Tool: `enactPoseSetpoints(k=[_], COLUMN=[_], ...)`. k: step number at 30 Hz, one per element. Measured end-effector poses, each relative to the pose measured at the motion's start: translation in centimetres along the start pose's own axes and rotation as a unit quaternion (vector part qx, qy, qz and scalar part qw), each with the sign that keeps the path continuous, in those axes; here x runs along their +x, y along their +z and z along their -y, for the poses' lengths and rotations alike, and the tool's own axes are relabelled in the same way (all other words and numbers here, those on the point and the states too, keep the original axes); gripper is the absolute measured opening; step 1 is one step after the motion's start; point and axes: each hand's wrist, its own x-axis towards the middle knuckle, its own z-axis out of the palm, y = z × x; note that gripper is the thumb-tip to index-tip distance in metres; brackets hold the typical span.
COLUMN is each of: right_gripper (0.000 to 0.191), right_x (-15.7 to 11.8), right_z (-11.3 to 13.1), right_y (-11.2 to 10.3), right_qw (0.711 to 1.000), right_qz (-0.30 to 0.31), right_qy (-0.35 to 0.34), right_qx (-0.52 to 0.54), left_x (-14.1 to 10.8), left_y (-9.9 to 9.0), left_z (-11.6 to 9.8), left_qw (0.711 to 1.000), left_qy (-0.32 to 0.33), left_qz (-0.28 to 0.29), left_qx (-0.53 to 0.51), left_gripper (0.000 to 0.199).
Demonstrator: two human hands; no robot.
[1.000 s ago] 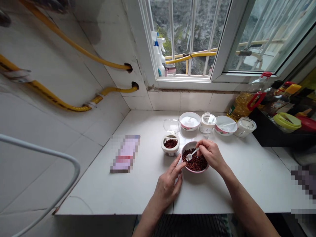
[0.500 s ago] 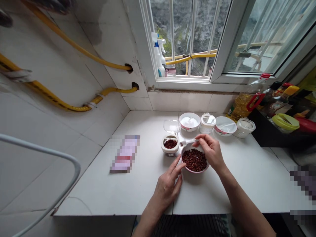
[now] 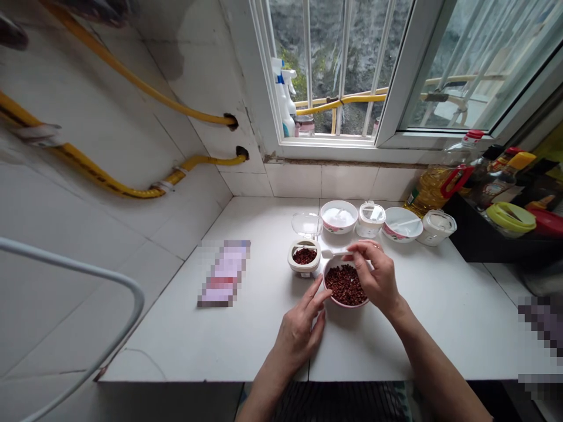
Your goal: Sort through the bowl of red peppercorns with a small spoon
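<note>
Between the thumb and fingers of my right hand is a small white spoon, its head pointing left above the far rim of a bowl. Dark red-brown peppercorns lie in this white bowl with a pinkish outside. My left hand rests at the bowl's left side, with fingertips on the rim and one reaching just over it. Left of the spoon's head stands a small seasoning jar, part-filled with the same peppercorns. Its clear lid is raised.
Behind are a flowered bowl of white grains, a lidded jar, another flowered bowl and a second jar. An oil bottle stands by a dark rack of condiments. A blurred lilac packet lies left.
My right hand has turned slightly, and the spoon's head has shifted with it. Dark bits showed at the spoon's head before; now it looks plain white. My left hand stays at the bowl.
</note>
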Motion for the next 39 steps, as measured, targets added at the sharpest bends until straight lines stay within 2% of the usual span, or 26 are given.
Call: enactPoseSetpoints(k=[2, 5, 12, 17, 23, 39], right_gripper=[0.017, 0.018, 0.021, 0.018, 0.014, 0.017], right_x=[-0.2, -0.5, -0.9, -0.6, -0.4, -0.2], right_z=[-0.6, -1.6, -1.8, -1.7, -1.6, -2.1], right_y=[-0.8, -1.1, 0.4, 0.0, -0.3, -0.4], right_qw=[0.999, 0.997, 0.989, 0.979, 0.948, 0.922], right_qz=[0.01, 0.055, 0.127, 0.115, 0.103, 0.076], right_qy=[0.045, 0.057, 0.071, 0.164, 0.26, 0.322], right_qx=[-0.001, -0.025, -0.029, 0.045, 0.151, 0.2], left_x=[0.0, 0.0, -0.1, -0.1, 0.0, -0.1], left_y=[0.0, 0.0, 0.0, 0.0, 0.0, 0.2], left_z=[0.0, 0.0, 0.1, 0.2, 0.0, 0.2], left_qw=[1.0, 1.0, 1.0, 1.0, 1.0, 1.0], left_qy=[0.001, 0.0, 0.002, 0.007, 0.008, 0.002], left_qz=[0.001, 0.003, 0.002, -0.006, -0.005, -0.003], left_qx=[0.002, 0.007, 0.015, 0.014, 0.008, 0.005], left_gripper=[0.046, 0.045, 0.046, 0.045, 0.045, 0.05])
